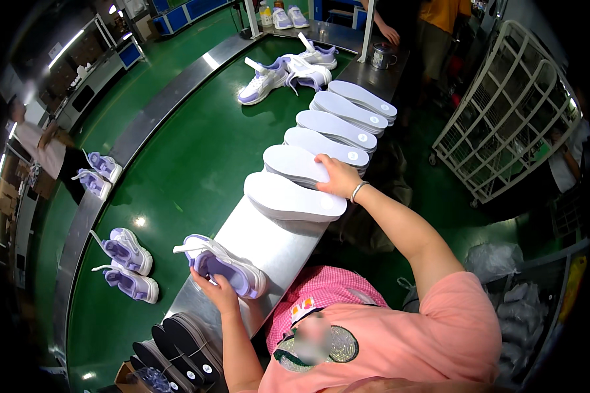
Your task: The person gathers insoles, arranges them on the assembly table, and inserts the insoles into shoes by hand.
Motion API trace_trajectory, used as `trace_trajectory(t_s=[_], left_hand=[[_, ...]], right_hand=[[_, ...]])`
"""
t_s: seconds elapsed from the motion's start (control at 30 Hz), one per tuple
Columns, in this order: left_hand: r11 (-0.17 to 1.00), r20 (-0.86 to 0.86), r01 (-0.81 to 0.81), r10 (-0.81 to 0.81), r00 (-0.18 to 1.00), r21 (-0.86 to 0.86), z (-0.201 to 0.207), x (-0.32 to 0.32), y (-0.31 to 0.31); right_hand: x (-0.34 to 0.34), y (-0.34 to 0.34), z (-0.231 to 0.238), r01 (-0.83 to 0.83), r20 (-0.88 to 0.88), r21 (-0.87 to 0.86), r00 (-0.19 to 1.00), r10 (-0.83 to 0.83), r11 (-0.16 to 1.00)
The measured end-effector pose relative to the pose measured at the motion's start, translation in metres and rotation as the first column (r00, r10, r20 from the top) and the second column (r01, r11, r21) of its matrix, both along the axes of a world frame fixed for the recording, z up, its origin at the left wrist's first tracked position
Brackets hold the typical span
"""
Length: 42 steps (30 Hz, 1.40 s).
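Head view: left hand (217, 293) pinches side of lilac-and-white shoe (233, 270), opening up, lilac lining showing, on metal ledge (250, 230); right hand (341, 177), thumb and fingers parted, touches second-nearest of six stacks of white insoles (287, 162), cannot tell whether it pinches any; open cardboard box (123, 376), lower left, holds crumpled clear plastic (153, 379); tall wheeled cage (512, 124) stands at right, contents unclear.
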<state>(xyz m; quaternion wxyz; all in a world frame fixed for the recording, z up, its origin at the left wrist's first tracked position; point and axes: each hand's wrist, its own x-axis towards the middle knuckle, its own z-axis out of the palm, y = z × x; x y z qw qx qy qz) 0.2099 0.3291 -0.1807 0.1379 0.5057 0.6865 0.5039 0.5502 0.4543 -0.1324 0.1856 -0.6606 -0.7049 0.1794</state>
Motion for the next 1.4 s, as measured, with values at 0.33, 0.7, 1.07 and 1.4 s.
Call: trace_trajectory(t_s=[0.33, 0.7, 1.07, 1.4], left_hand=[[1.000, 0.033, 0.029, -0.030, 0.999, 0.010, -0.001, 0.007, 0.003], [0.999, 0.046, 0.011, -0.013, 0.999, 0.040, -0.011, 0.005, 0.009], [1.000, 0.003, 0.008, -0.008, 1.000, 0.030, -0.004, 0.004, 0.005], [1.000, 0.065, -0.008, 0.008, 0.998, 0.012, -0.006, 0.004, 0.006]], right_hand=[[0.003, -0.001, -0.004, 0.043, 0.000, 0.015, 0.999, -0.043, 0.999], [0.006, -0.003, 0.001, 0.071, 0.022, 0.000, 0.997, -0.071, 0.997], [0.001, -0.003, -0.007, 0.075, 0.036, 0.012, 0.997, -0.075, 0.997], [-0.002, -0.007, -0.003, 0.091, 0.025, -0.001, 0.996, -0.091, 0.996]])
